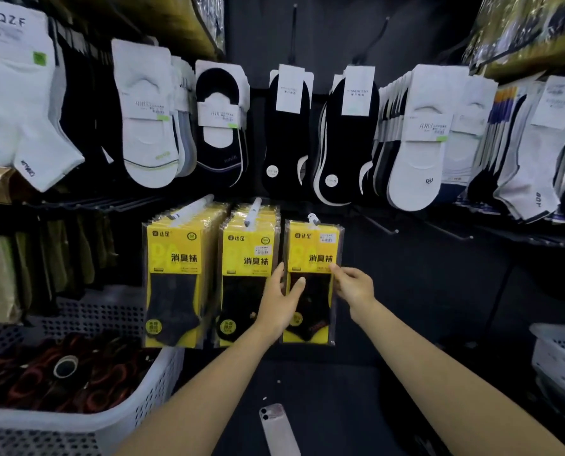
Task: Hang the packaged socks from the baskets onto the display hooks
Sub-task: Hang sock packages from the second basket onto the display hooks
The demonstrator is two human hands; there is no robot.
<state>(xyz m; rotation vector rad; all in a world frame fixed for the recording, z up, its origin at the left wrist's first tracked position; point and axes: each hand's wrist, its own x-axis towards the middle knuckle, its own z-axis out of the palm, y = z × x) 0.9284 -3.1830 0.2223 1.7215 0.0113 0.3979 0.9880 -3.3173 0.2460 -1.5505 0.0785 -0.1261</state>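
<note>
A dark back wall (333,28) meets a dark grey floor (323,390) under dim light.

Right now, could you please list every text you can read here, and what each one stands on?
"QZF": white sock, top left.
"达足": yellow packs, top corner.
"消臭袜": yellow packs, middle.
Card labels on the other hanging socks, and the packs' small print: too blurred to read.

Both bare forearms reach forward and upward from the lower edge, drawing close together. The left hand (279,299) grips the left edge of a sock pack (310,245) — thumb across its front, forefinger up along the edge. The right hand (353,287) pinches the pack's right edge with its fingertips (335,268) — back of the hand toward the camera
</note>
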